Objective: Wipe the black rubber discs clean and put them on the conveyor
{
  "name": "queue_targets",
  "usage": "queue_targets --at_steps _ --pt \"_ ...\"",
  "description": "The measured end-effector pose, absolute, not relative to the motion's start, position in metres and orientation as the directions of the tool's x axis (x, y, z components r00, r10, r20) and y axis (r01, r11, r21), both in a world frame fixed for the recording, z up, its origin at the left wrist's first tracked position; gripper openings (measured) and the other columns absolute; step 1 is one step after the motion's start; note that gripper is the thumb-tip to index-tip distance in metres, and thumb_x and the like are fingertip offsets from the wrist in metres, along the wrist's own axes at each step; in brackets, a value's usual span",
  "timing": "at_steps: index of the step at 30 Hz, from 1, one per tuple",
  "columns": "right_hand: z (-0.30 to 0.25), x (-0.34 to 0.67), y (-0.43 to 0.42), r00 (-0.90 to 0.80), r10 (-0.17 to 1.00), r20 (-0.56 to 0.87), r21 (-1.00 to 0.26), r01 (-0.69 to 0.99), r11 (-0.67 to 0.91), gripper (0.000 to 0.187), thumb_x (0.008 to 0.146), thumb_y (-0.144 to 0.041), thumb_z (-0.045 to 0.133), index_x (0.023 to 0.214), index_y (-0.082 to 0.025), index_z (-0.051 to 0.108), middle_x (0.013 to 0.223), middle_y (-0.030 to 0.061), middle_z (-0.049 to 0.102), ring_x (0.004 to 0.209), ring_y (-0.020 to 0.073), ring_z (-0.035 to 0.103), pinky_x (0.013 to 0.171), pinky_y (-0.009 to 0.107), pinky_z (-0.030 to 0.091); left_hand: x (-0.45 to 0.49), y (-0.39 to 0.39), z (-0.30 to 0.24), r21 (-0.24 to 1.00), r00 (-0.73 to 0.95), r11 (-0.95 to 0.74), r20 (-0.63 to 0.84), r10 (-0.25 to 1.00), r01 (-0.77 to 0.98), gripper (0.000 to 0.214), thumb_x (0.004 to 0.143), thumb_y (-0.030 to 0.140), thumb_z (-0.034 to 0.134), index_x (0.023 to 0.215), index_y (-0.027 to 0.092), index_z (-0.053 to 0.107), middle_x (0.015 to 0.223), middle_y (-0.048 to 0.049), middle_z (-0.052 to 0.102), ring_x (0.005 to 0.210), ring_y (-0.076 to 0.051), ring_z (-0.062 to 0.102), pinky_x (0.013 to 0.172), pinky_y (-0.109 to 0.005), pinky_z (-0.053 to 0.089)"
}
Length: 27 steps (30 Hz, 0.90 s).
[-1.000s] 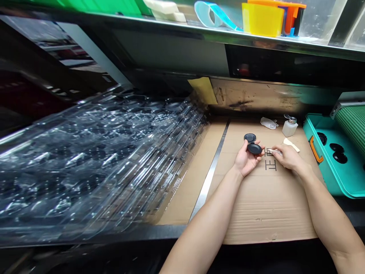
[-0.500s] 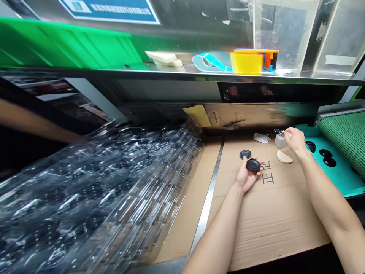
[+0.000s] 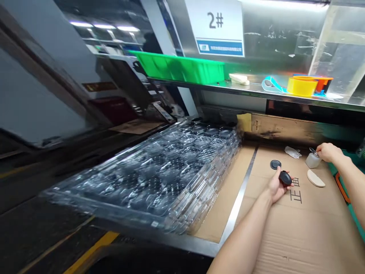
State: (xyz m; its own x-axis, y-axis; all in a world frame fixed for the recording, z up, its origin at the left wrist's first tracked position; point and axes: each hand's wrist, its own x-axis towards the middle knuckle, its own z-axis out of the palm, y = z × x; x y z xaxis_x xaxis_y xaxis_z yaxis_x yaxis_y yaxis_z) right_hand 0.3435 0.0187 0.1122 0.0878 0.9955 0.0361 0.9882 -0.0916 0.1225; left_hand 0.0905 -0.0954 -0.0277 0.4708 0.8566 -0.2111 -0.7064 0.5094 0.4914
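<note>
Black round compact (image 3: 285, 178) gripped in left hand (image 3: 276, 186), just near a loose black disc (image 3: 275, 164), right hand (image 3: 327, 152) pinching the small dispenser bottle (image 3: 312, 160), further right of that disc

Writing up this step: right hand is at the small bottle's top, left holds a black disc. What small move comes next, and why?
Probably press the right hand down on the small bottle: it sits on the metal top, and the left hand holds the black disc close by.
</note>
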Motion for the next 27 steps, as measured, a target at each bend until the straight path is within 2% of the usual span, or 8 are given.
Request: queue_targets --at_steps 7,9,11,13,16,19,23,27 --pt "0.118 0.353 0.016 0.112 0.993 0.036 0.053 0.992 -0.114 0.035 0.077 -0.027 0.062 0.105 -0.029 0.082 0.108 0.0123 0.076 0.095 0.0293 0.069 0.074 0.036 0.049 0.092 -0.093 -0.031 0.509 0.463 0.491 -0.193 0.865 -0.707 0.053 0.094 0.065 0.053 0.119 0.019 0.057 0.097 -0.0148 0.07 0.061 -0.019 0.068 0.052 -0.024 0.039" --pt "0.117 0.349 0.005 0.121 0.984 0.133 -0.014 0.993 -0.12 0.036 0.08 -0.029 0.06 0.109 -0.028 0.08 0.111 0.0131 0.076 0.097 0.0306 0.069 0.076 0.038 0.05 0.092 -0.092 -0.031 0.51 0.454 0.481 -0.188 0.871 -0.713 0.053 0.095 0.066 0.051 0.12 0.019 0.057 0.095 -0.0145 0.07 0.061 -0.02 0.068 0.051 -0.024 0.038" --pt "0.109 0.34 -0.012 0.093 0.955 0.282 -0.15 0.987 -0.052 0.036 0.087 -0.034 0.054 0.113 -0.027 0.078 0.114 0.0129 0.075 0.101 0.0309 0.069 0.081 0.039 0.051 0.092 -0.092 -0.029 0.508 0.447 0.471 -0.178 0.877 -0.721 0.054 0.095 0.067 0.049 0.118 0.019 0.057 0.093 -0.0141 0.07 0.06 -0.02 0.067 0.05 -0.024 0.037" --pt "0.093 0.324 -0.035 0.053 0.922 0.383 -0.335 0.938 0.086 0.037 0.09 -0.041 0.051 0.112 -0.025 0.077 0.114 0.0113 0.076 0.103 0.0292 0.069 0.087 0.038 0.051 0.093 -0.093 -0.028 0.515 0.443 0.462 -0.168 0.88 -0.722 0.055 0.095 0.068 0.047 0.116 0.018 0.058 0.091 -0.014 0.07 0.057 -0.019 0.066 0.049 -0.024 0.037" --pt "0.058 0.295 -0.076 0.017 0.933 0.36 -0.591 0.777 0.214 0.042 0.087 -0.055 0.057 0.106 -0.023 0.076 0.107 0.0101 0.077 0.094 0.0261 0.07 0.084 0.035 0.053 0.097 -0.095 -0.028 0.574 0.405 0.423 -0.169 0.899 -0.701 0.057 0.095 0.068 0.048 0.113 0.015 0.06 0.086 -0.0136 0.071 0.051 -0.016 0.062 0.045 -0.023 0.035" --pt "0.026 0.269 -0.111 -0.016 0.957 0.289 -0.723 0.651 0.229 0.046 0.086 -0.061 0.058 0.096 -0.02 0.076 0.092 0.0091 0.077 0.082 0.0241 0.069 0.073 0.034 0.054 0.106 -0.101 -0.03 0.694 0.28 0.315 -0.169 0.945 -0.647 0.06 0.093 0.07 0.05 0.106 0.013 0.065 0.075 -0.0097 0.07 0.044 -0.013 0.058 0.039 -0.021 0.029" --pt "0.005 0.255 -0.126 -0.065 0.964 0.26 -0.778 0.577 0.249 0.039 0.091 -0.054 0.055 0.094 -0.02 0.074 0.085 0.0058 0.075 0.077 0.0214 0.068 0.07 0.031 0.053 0.111 -0.105 -0.035 0.823 0.217 0.263 -0.174 0.96 -0.504 0.066 0.093 0.075 0.044 0.096 0.013 0.068 0.056 -0.0039 0.063 0.035 -0.011 0.051 0.034 -0.02 0.026" --pt "0.005 0.258 -0.126 -0.133 0.925 0.357 -0.662 0.662 0.351 0.029 0.095 -0.044 0.055 0.093 -0.021 0.072 0.088 0.0054 0.074 0.082 0.0205 0.067 0.077 0.031 0.052 0.108 -0.106 -0.035 0.857 0.237 0.285 -0.198 0.951 -0.429 0.074 0.091 0.081 0.034 0.088 0.015 0.067 0.052 -0.0053 0.063 0.032 -0.013 0.05 0.034 -0.022 0.029"
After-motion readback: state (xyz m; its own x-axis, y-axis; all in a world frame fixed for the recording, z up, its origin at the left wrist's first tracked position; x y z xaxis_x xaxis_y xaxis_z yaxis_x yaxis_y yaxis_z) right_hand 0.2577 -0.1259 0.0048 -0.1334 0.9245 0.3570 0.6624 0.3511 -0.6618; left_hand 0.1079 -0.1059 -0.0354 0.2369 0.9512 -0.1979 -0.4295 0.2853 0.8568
